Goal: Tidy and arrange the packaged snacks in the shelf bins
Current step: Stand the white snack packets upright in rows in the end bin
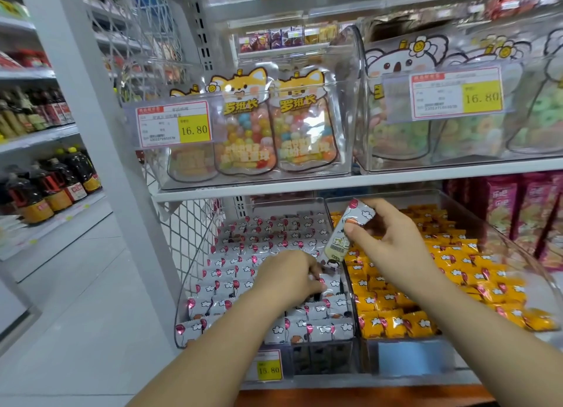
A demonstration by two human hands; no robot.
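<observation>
1. The right hand (393, 242) is raised over the lower shelf and pinches one pack (342, 239). The thumb lies across its front and the fingers curl behind its upper end.
2. That pack is white with balloon and cloud print. It is tilted, with its top up to the right. Most of its length hangs below the thumb, down to the left, over the wall between the two lower bins.
3. The left hand (289, 277) is down in the left bin (195, 288), knuckles up, just below and left of the held pack's lower end. Its fingers curl onto the white packs (237, 254) near the bin's right wall. I cannot tell whether they pinch one or only press on it.
4. The white packs lie in overlapping rows that fill the left bin.
5. The right bin (518, 263) touches the left one and holds yellow packs (441, 272) under the right forearm.
6. A yellow price tag (268, 367) sits on the left bin's front.
7. On the shelf (304, 187) above, clear bins hold candy bags (246, 132).
8. Dark bottles (45, 187) stand on racks far left.
</observation>
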